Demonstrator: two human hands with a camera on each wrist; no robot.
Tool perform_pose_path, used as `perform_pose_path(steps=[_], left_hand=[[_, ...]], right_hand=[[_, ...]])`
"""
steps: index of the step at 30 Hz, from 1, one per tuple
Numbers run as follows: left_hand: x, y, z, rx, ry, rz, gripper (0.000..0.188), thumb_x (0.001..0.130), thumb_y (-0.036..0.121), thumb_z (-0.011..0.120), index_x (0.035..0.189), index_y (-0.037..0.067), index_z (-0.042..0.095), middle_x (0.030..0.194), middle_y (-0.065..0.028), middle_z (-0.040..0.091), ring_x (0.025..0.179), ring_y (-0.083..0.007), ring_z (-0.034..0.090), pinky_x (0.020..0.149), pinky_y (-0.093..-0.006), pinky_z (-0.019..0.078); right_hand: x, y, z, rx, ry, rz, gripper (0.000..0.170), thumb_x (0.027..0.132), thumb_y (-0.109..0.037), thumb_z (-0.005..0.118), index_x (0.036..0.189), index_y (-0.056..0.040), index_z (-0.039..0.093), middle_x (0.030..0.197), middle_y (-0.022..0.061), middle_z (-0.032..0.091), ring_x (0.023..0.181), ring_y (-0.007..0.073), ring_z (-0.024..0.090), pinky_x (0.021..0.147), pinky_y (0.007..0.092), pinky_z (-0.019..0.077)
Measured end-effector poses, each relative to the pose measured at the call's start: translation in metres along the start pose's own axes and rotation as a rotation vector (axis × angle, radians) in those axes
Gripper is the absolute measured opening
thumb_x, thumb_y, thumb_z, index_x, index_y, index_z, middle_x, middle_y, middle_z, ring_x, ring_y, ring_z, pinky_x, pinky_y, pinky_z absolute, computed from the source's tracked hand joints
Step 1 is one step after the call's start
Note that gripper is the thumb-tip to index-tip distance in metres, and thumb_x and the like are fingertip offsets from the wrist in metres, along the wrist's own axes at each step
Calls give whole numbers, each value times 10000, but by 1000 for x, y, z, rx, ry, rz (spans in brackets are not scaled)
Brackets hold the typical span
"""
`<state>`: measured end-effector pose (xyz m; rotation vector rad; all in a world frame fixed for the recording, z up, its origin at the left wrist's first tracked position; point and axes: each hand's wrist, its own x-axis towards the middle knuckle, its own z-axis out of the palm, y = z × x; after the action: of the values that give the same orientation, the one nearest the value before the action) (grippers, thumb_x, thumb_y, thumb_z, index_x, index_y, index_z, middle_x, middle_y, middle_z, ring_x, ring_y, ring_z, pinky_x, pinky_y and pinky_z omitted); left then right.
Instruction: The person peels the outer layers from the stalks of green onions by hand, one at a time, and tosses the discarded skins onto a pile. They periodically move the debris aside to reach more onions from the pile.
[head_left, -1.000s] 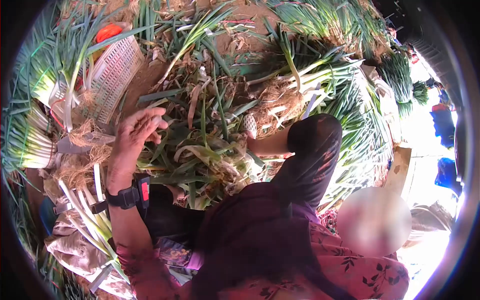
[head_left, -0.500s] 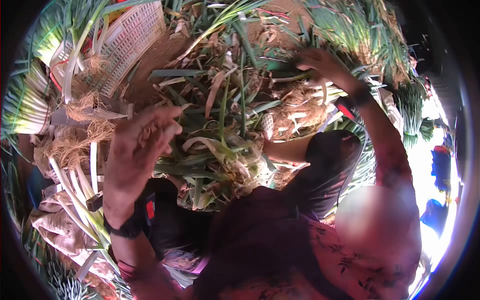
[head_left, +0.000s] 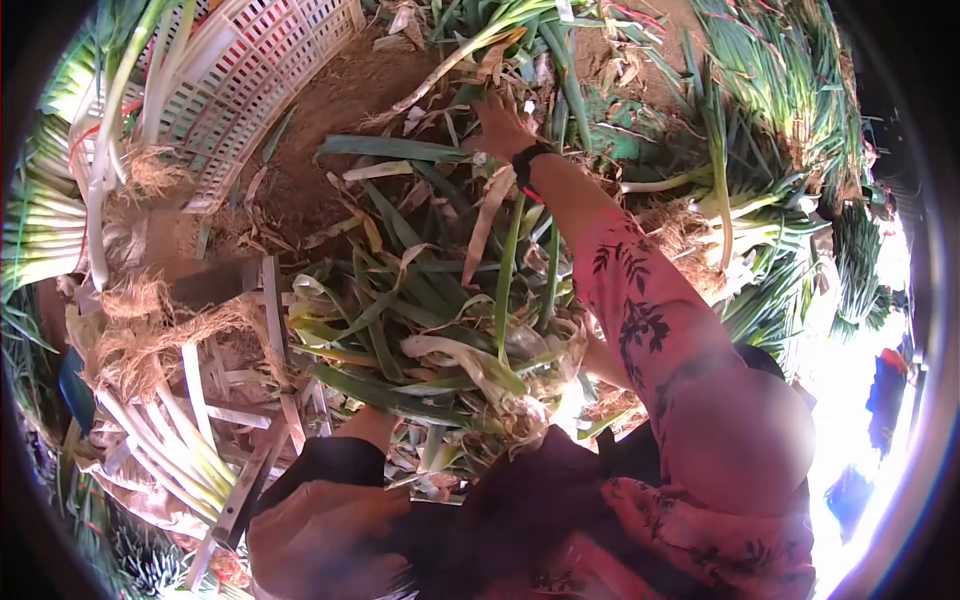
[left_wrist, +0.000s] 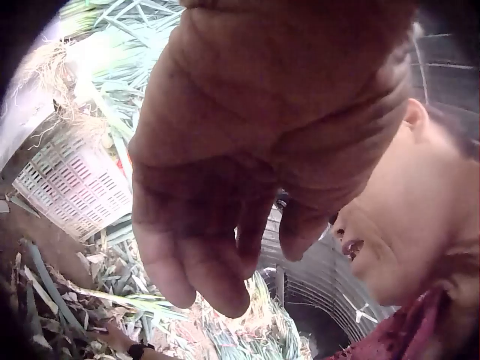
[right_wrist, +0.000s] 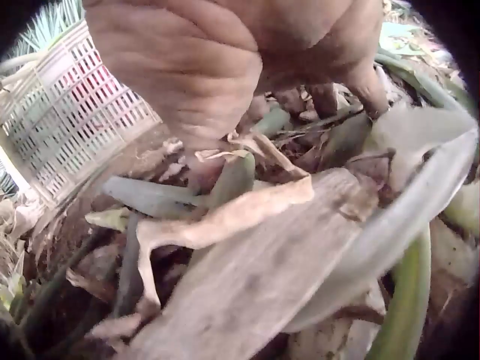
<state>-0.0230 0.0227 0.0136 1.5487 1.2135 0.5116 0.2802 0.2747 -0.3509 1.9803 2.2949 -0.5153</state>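
Note:
My right hand (head_left: 500, 130) reaches forward with its fingers spread over a heap of trimmed leaves (head_left: 450, 300). In the right wrist view its fingertips go down among dry leaf scraps (right_wrist: 255, 277), partly hidden. A long green leaf (head_left: 390, 148) lies just beside that hand. Close to my lap, my left hand (head_left: 320, 540) is blurred. Its fingers hang loosely bent in the left wrist view, with nothing between them. Left of the heap, several green onions (head_left: 170, 440) with white stalks and brown roots lie by a metal frame (head_left: 255, 480).
A white plastic crate (head_left: 250, 90) stands tilted at the back left. Bundled green onions (head_left: 45, 215) are stacked on the left edge. More bundles (head_left: 790, 90) lie at the back right, and loose rooted green onions (head_left: 760, 220) lie to the right of my right arm.
My right hand came into view at the right and has moved left, onto the leaf heap. My left hand has drawn back from beside the heap towards my lap. The head view has shifted.

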Motion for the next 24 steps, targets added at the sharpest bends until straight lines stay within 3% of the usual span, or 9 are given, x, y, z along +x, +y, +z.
perform_pose_path(steps=[7,11,13,15,17,20,21,23,24], left_hand=[[11,8,-2,27,-35,1,321,810,152,690,1034,-72,640,889,-166,665,693,-196,609,620,-285,488],[4,9,8,9,-23,74,288,823,114,678,1035,-77,636,902,-175,665,696,-197,610,619,-285,493],[-1,12,12,7,-23,79,272,826,75,674,1043,-82,628,936,-184,667,701,-197,613,618,-287,498],[-4,13,16,35,4,118,270,823,62,675,1045,-83,626,935,-178,665,699,-195,610,624,-287,498],[-5,15,22,31,54,143,264,814,53,681,1042,-70,630,944,-157,661,698,-184,601,641,-278,494],[-3,23,25,35,18,-19,361,692,105,773,1026,19,668,888,-117,670,645,-161,621,594,-266,491],[-4,22,25,35,16,-22,361,692,105,773,1026,19,668,888,-117,670,645,-161,621,594,-266,491],[-5,16,25,18,-12,23,373,681,102,774,1031,26,669,886,-122,664,654,-161,629,589,-275,496],[-5,16,23,16,-11,23,373,681,102,774,1031,26,669,886,-122,664,654,-161,629,589,-275,496]], right_hand=[[-103,-3,36,33,107,-54,486,754,-308,725,1120,-43,545,1334,199,370,1130,434,471,817,498,507],[-195,-12,60,288,-133,-91,354,840,-280,603,1120,-66,563,1094,185,557,955,363,584,647,449,493],[-238,-37,55,70,-437,-484,210,826,-216,587,929,-42,642,896,183,625,852,365,611,625,465,490],[-279,-78,20,340,-839,-340,193,692,-186,661,805,-30,673,820,165,628,791,350,622,672,473,483],[-318,-92,4,631,-1014,-578,291,735,-246,627,925,-33,684,854,175,657,826,323,644,718,442,498],[-317,-105,11,391,-1056,-648,316,772,-249,606,1000,-36,658,896,176,654,858,310,637,751,419,494],[-295,-101,10,716,-886,-713,283,851,-225,542,1044,-28,603,963,167,630,899,288,622,773,407,490],[-236,-88,-13,955,-531,-401,225,871,-222,506,917,-24,601,898,151,617,812,274,607,723,398,489],[-190,-64,0,1065,-779,-293,229,898,-203,491,1001,-20,582,940,133,627,837,256,606,729,383,490]])
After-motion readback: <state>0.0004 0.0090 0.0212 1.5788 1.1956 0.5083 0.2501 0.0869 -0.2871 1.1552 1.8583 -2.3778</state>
